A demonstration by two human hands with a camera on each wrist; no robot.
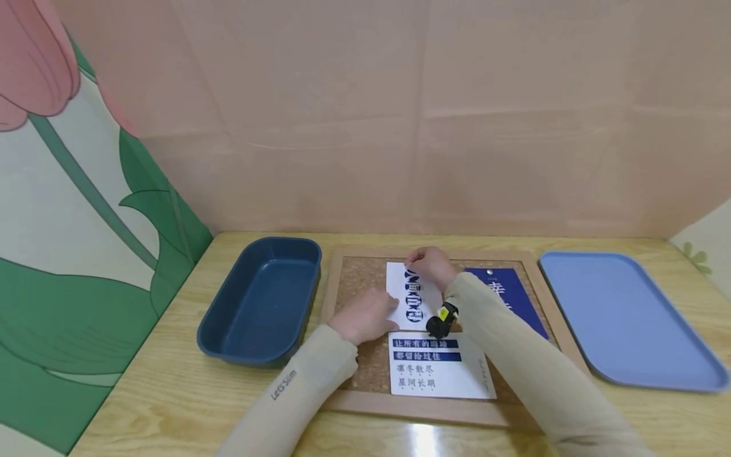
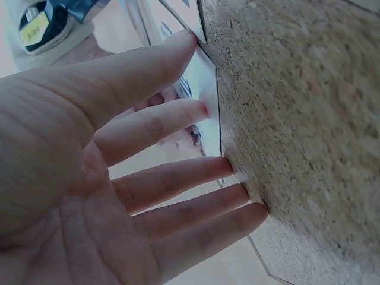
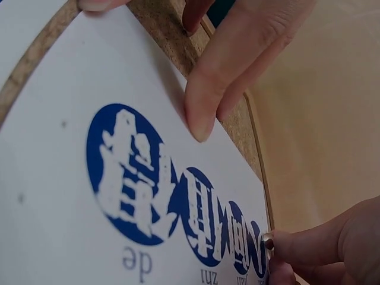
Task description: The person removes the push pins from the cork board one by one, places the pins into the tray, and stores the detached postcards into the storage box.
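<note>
A white card with blue circled characters [image 1: 398, 279] lies on a cork board [image 1: 365, 368]. My left hand [image 1: 367, 315] rests at its left edge, fingers straight, thumb and index fingertip touching the card. At the card's top edge my right hand [image 1: 434, 266] pinches a small brass-coloured thumbtack [image 3: 269, 242] between thumb and finger; its point is hidden. Right of this card, a dark blue card [image 1: 516, 298] bears a pin [image 1: 490, 271] near its top and is partly covered by the right sleeve. Just below lies a white card with printed lines [image 1: 440, 384].
A deep dark blue bin [image 1: 259, 311] stands left of the board. On the right is a flat light blue tray [image 1: 628, 311]. The board's wooden frame [image 1: 422, 406] rests on a wood-grain table [image 1: 165, 387], with a pinkish curtain [image 1: 400, 158] behind.
</note>
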